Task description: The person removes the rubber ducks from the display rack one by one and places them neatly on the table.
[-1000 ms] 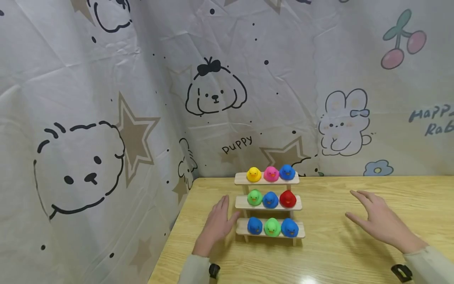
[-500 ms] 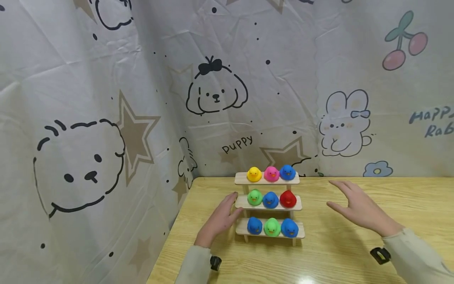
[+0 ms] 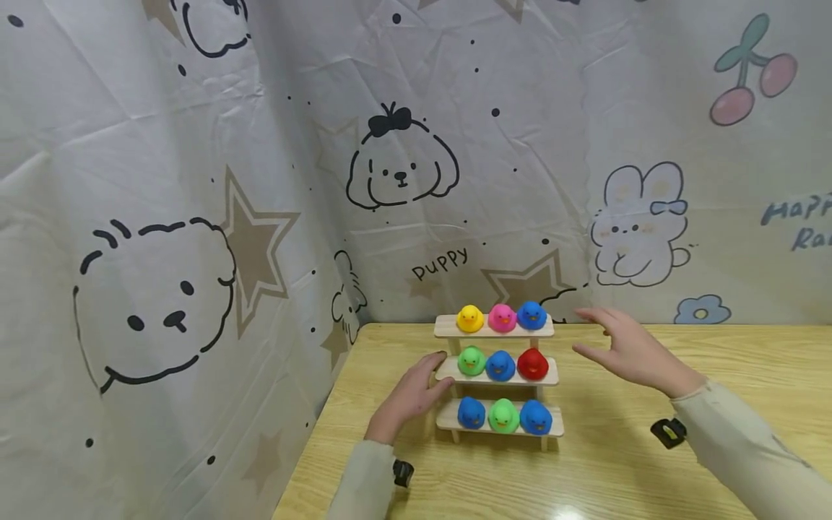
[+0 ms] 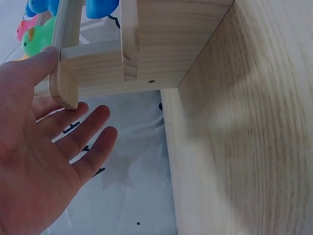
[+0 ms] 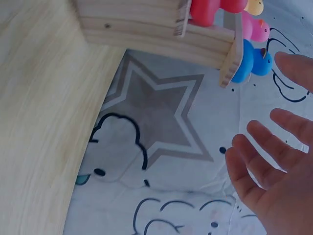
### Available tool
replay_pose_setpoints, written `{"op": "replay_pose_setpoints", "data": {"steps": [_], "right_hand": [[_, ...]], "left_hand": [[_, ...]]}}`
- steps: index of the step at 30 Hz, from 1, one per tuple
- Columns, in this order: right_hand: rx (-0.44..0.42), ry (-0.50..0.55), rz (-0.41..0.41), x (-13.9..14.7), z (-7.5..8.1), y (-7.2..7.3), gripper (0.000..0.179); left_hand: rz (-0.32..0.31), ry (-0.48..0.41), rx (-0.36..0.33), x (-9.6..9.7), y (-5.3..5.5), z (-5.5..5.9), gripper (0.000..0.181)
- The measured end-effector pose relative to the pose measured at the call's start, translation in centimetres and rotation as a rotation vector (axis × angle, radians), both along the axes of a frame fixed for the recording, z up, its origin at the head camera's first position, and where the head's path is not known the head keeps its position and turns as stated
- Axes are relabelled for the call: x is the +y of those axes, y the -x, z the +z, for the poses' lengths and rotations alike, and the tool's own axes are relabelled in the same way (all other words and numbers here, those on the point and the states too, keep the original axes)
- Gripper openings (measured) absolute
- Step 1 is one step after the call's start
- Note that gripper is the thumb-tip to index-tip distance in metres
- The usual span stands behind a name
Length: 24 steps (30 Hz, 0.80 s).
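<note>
A three-tier wooden display stand [image 3: 552,370] stands on the table, with rubber ducks in a row on each shelf. On top sit a yellow duck [image 3: 470,318], a pink duck [image 3: 503,318] and a blue duck [image 3: 531,315]. The middle shelf bears green, blue and red [image 3: 533,365] ducks; blue, green [image 3: 504,416] and blue ones fill the bottom. My left hand [image 3: 413,393] holds the middle shelf's left end, thumb at the front edge and index finger behind it. Right of the top shelf, my right hand [image 3: 627,348] hovers apart from the stand, fingers spread and holding nothing.
The light wood-grain table [image 3: 494,480] runs back to a pale cloth [image 3: 533,166] printed with puppies, stars and a rabbit. That cloth also hangs along the table's left edge. Each wrist wears a black strap device [image 3: 669,432].
My right hand has moved left and up, closer to the top shelf's right end. My left hand has come from beside the stand onto the middle shelf's left end. The ducks stay put.
</note>
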State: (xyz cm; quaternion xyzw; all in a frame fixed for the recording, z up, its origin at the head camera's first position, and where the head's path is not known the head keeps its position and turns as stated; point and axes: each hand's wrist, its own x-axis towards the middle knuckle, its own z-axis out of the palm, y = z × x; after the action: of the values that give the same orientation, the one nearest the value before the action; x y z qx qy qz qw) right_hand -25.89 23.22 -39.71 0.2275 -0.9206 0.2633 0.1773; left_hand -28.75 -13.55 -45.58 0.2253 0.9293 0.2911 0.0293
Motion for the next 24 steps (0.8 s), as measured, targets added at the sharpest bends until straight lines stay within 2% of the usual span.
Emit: {"op": "replay_pose_setpoints", "data": {"steps": [5, 9, 13, 18, 24], "right_hand": [[0.02, 0.012, 0.034, -1.3, 0.8, 1.3, 0.052], [-0.006, 0.013, 0.043, -2.1, 1.2, 2.3, 0.055], [-0.035, 0.012, 0.049, -2.9, 1.4, 3.2, 0.056], [-0.025, 0.002, 0.077, -3.5, 1.4, 4.2, 0.051], [-0.044, -0.012, 0.088, -4.3, 1.6, 4.7, 0.049]], "left_hand": [[0.001, -0.059, -0.033, -0.1, 0.2, 0.1, 0.056], [-0.004, -0.097, -0.061, -0.1, 0.4, 0.1, 0.055], [-0.007, -0.105, -0.075, -0.2, 0.5, 0.1, 0.055], [-0.002, -0.1, -0.093, -0.1, 0.5, 0.1, 0.054], [-0.004, -0.102, -0.096, 0.0, 0.4, 0.0, 0.054]]}}
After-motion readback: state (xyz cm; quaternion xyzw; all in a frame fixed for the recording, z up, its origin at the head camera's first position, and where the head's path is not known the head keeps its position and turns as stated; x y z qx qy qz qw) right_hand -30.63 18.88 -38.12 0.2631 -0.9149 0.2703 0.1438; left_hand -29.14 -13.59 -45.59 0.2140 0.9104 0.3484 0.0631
